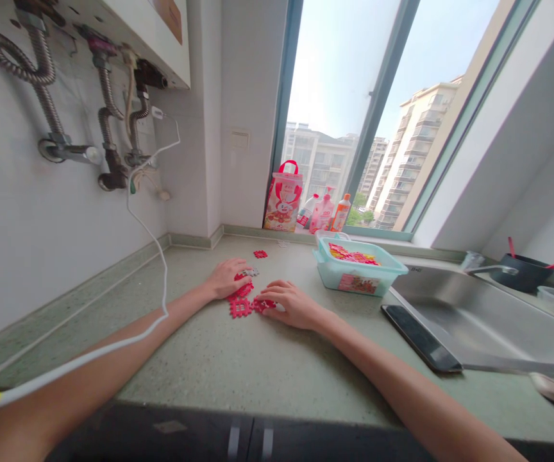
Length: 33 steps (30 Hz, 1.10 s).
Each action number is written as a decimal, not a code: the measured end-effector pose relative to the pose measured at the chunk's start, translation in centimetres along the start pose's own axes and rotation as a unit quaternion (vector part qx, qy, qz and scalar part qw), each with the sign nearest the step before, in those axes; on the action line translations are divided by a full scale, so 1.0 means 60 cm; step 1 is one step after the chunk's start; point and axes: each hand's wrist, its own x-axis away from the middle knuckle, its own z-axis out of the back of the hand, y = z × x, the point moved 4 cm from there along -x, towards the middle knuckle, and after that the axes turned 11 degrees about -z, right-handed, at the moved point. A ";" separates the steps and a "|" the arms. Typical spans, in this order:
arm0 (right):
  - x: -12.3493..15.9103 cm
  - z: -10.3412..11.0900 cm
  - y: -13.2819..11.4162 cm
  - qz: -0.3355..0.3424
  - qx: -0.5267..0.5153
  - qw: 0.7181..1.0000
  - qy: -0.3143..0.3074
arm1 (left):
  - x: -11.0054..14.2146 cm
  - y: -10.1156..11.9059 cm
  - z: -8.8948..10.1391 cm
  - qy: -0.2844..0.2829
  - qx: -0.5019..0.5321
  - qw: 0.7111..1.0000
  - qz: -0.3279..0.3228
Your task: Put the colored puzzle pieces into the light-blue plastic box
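Observation:
Several flat red interlocking tiles with notched edges lie on the counter between my hands. My left hand (230,278) rests over the far-left tiles (241,289), its fingers curled onto them, with a grey-white piece (252,273) by its fingertips. My right hand (290,304) has its thumb and fingers closed on a red-and-white tile (263,304), partly hidden by the fingers. Between the hands, a red tile with a square window pattern (240,308) touches its neighbours. A separate red tile (260,254) sits farther back.
A teal plastic tub (354,282) of red and yellow tiles stands right, beside the steel sink (469,308). A phone (421,338) lies at the sink's edge. A white cable (165,282) crosses over my left arm. Bottles (322,213) and a bag (284,202) line the windowsill.

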 end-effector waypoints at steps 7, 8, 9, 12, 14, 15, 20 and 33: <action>0.001 -0.001 -0.009 -0.006 -0.010 1.000 0.004 | -0.003 -0.004 -0.005 -0.020 0.028 0.999 0.017; 0.003 0.001 -0.011 0.003 -0.007 1.000 0.004 | -0.003 -0.004 -0.002 -0.014 0.030 0.999 0.026; 0.004 0.004 -0.013 0.016 0.000 1.000 0.008 | -0.002 -0.004 0.001 -0.010 0.031 0.999 0.035; 0.009 0.027 -0.007 0.048 0.037 0.997 0.045 | -0.001 -0.007 0.006 -0.001 0.028 0.998 0.056; 0.015 0.058 0.016 0.041 0.067 0.991 0.104 | -0.001 -0.010 0.007 0.004 0.032 0.998 0.059; 0.020 0.078 0.033 0.026 0.078 0.986 0.142 | -0.001 -0.011 0.007 0.006 0.037 0.998 0.059; 0.073 0.190 0.149 -0.128 0.128 0.917 0.355 | -0.002 -0.012 0.005 0.005 0.064 0.997 0.046; 0.095 0.199 0.192 -0.277 0.231 0.878 0.314 | 0.007 0.008 0.003 -0.029 0.026 0.997 -0.066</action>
